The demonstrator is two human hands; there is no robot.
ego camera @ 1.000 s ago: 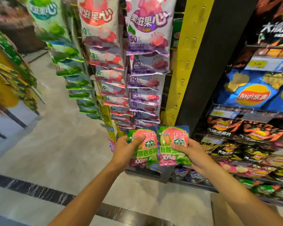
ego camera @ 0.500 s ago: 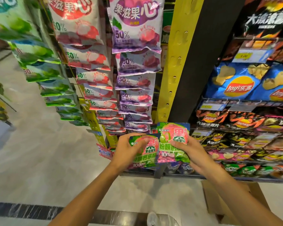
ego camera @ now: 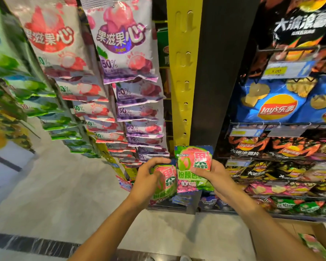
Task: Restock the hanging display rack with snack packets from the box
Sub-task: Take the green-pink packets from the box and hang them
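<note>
Shop shelving fills the view above a pale tiled floor (ego camera: pixel 51 194) with a dark stripe. On the left, the hanging display rack (ego camera: pixel 109 113) carries columns of snack bags one below another — green ones at the far left, red-and-white ones (ego camera: pixel 51 40) next, purple-and-white ones (ego camera: pixel 124 44) beside a yellow slotted post (ego camera: pixel 183 72). To the right of a black upright, wire shelves hold blue crisp bags (ego camera: pixel 277 102) and dark crisp bags below them, with price tags (ego camera: pixel 288 69) on the shelf edges.

Low in front of the post, both hands hold small green-and-pink packets. The left hand (ego camera: pixel 149 181) has its fingers curled over the top of the left packet (ego camera: pixel 166 183), which tilts to the left. The right hand (ego camera: pixel 215 176) grips the right packet (ego camera: pixel 193 168) from its right side, thumb across the front, holding it upright and slightly higher — its left edge overlaps the other packet.

At the bottom right corner, a brown cardboard box (ego camera: pixel 271 242) sits on the floor with another green-and-pink packet (ego camera: pixel 312 243) inside.
</note>
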